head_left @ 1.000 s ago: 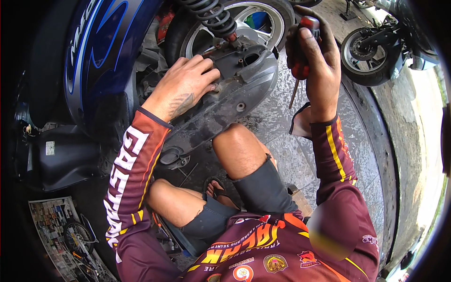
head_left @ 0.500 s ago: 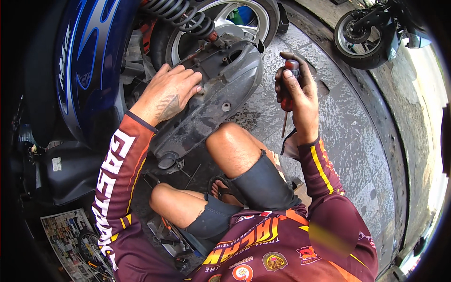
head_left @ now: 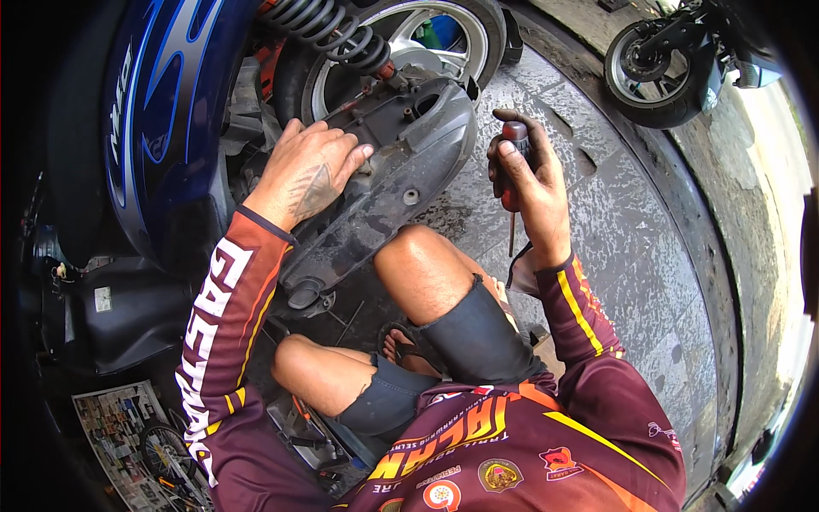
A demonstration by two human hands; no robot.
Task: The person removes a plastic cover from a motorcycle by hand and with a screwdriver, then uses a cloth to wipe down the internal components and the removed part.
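The left hand (head_left: 309, 175) lies curled on a long, dark cover (head_left: 375, 213); the right hand (head_left: 539, 183), apart from the cover, holds a red and black screwdriver (head_left: 514, 131), tip down; a big spring (head_left: 337, 36) and a wheel (head_left: 488, 38) are just past the cover; a shiny blue panel (head_left: 183, 128) curves on the left; a motorbike (head_left: 653, 81) stands far right.

Left of the long dark-grey casing (head_left: 388, 192), the curved panel (head_left: 173, 128) is dark blue striped silver; right of the casing, the rounded screwdriver handle (head_left: 514, 131) is red-and-black.
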